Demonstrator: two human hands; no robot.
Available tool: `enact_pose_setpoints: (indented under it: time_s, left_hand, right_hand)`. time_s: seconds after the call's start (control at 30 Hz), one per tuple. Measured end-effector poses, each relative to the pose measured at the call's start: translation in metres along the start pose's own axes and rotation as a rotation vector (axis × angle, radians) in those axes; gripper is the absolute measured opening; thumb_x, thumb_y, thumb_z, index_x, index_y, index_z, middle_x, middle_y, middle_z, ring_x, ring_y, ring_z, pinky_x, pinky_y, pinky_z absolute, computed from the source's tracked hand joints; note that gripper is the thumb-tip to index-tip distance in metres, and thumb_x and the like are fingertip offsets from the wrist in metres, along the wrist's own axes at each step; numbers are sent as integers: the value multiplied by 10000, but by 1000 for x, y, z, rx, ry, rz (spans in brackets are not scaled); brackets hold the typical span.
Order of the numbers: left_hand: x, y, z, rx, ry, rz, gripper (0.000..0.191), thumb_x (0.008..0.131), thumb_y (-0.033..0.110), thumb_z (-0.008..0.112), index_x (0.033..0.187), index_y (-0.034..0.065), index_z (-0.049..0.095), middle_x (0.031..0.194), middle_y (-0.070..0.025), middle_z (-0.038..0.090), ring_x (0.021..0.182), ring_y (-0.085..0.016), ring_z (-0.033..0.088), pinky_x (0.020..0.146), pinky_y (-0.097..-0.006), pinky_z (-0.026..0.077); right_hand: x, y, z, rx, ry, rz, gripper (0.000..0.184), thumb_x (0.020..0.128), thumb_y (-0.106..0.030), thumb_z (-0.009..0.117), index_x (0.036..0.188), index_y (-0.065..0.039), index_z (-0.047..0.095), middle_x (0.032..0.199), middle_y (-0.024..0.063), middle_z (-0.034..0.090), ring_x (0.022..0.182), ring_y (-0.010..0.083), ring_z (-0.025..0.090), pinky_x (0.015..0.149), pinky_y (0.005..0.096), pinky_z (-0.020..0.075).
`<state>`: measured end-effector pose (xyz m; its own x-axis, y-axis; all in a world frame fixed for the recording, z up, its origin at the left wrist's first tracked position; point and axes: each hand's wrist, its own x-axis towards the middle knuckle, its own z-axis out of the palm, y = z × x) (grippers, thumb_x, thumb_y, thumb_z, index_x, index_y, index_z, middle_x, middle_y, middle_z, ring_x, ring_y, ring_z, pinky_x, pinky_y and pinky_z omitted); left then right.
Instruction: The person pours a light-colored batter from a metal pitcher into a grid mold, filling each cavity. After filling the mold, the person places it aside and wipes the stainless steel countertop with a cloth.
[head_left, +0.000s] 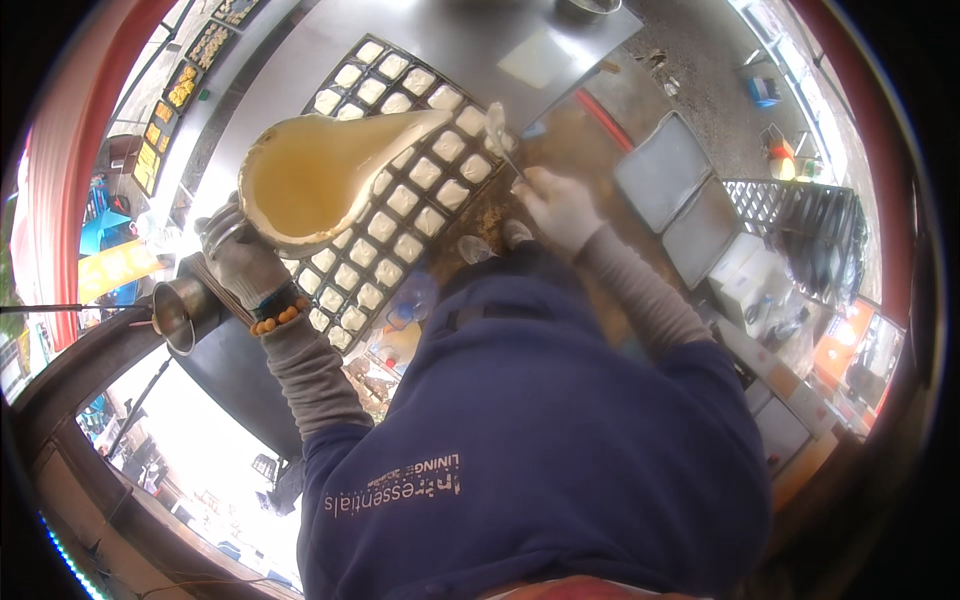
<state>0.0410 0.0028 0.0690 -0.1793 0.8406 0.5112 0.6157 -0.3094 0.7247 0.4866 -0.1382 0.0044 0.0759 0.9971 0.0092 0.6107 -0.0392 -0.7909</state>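
My left hand (238, 259), in a pale glove with a bracelet of orange beads at the wrist, grips a spouted pouring vessel (315, 180). Yellowish batter lies inside it and coats its rim. The long spout points right, over a dark metal mould tray (412, 238) of square cells. Pale batter (425, 172) fills the visible cells; the vessel hides some of the tray. In my gloved right hand (559, 202) is a thin-handled spoon or spatula (496, 129). Its batter-coated end is at the tray's right corner, near the spout tip.
A steel worktop (442, 34) extends beyond the tray, with a metal bowl (589, 7) at its far edge. On the left hangs a metal pot (176, 311). Flat metal trays (667, 172) and a black plastic crate (799, 217) stand on the right. Plastic bottles (412, 300) lie below the tray.
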Motion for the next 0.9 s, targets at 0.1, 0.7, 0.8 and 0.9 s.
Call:
enact_pose_setpoints:
  time_s: [0.1, 0.7, 0.8, 0.9]
  left_hand:
    - [-1, 26, -2, 505, -19, 184, 248, 1071, 151, 660, 955, -16, 803, 1141, -158, 816, 1133, -301, 776, 988, -401, 623]
    - [112, 35, 55, -452, 274, -141, 247, 1116, 122, 637, 1091, -55, 807, 1013, -140, 830, 880, -241, 797, 843, -351, 663]
    - [138, 34, 81, -367, 320, -128, 213, 1110, 148, 753, 1079, -52, 818, 1011, -81, 831, 889, -150, 762, 834, -298, 623]
    - [156, 38, 98, -250, 235, 16, 248, 1115, 185, 760, 1070, -50, 823, 993, -59, 816, 887, -133, 742, 842, -287, 596]
  right_hand:
    - [19, -58, -17, 476, -154, 98, 277, 1124, -271, 678, 1232, -24, 742, 918, 123, 786, 828, 251, 757, 756, 405, 584]
    - [167, -51, 23, -40, -80, -182, 298, 1117, -289, 652, 1278, -67, 767, 1068, 228, 818, 1005, 450, 782, 905, 520, 621]
    - [218, -60, 21, -198, -271, -51, 325, 1139, -328, 587, 1224, -76, 773, 1159, 235, 809, 1127, 436, 762, 1024, 525, 584]
    - [249, -75, 22, -104, -345, -53, 310, 1140, -313, 576, 1238, -94, 774, 1195, 221, 807, 1158, 422, 759, 1038, 510, 582]
